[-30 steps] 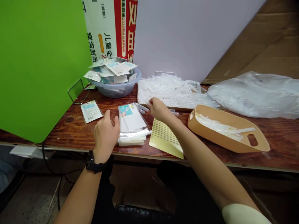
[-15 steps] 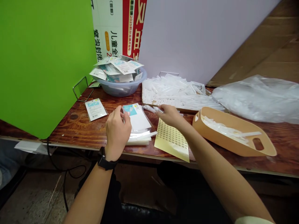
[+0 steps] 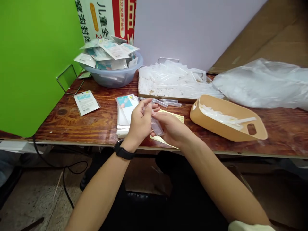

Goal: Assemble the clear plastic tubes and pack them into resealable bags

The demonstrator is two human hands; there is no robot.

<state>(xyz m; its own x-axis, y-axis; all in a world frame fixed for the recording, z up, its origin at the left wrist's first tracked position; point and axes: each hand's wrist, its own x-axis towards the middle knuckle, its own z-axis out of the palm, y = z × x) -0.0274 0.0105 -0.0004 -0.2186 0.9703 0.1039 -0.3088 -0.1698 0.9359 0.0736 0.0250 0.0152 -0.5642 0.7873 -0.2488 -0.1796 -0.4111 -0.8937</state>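
Both hands have come together above the wooden tabletop (image 3: 57, 123) since the earlier frame, the left hand (image 3: 141, 122) and right hand (image 3: 172, 130) now closed around a clear plastic tube (image 3: 157, 127) whose lower end pokes out between them. Beneath the hands lies a yellow sticker sheet (image 3: 177, 117), and a clear packet with a printed card (image 3: 126, 109) sits just beside the left hand. Loose tubes (image 3: 167, 102) lie just beyond the fingertips, near a tan plastic scoop tray (image 3: 216, 125) holding more tubes.
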